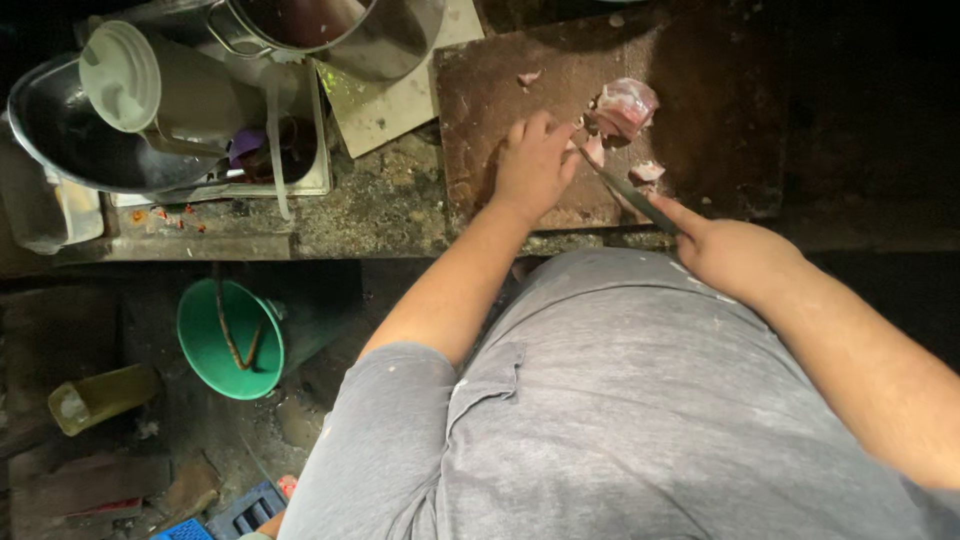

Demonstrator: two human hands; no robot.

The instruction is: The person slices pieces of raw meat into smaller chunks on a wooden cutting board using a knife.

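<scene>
A person in a grey shirt stands at a dark wooden cutting board [500, 90]. The left hand [533, 165] presses curled fingertips onto a pinkish piece of raw meat [622, 108] near the board's middle. The right hand [735, 255] is closed around a knife [625, 190], forefinger stretched along the blade, whose tip meets the meat. Metal pots [340, 30] stand to the left.

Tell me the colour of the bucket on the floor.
Green bucket, seen in the head view.

A green bucket [228, 340] stands on the floor; steel pots [345, 30] and a lidded jug [150, 85] crowd the counter.
</scene>
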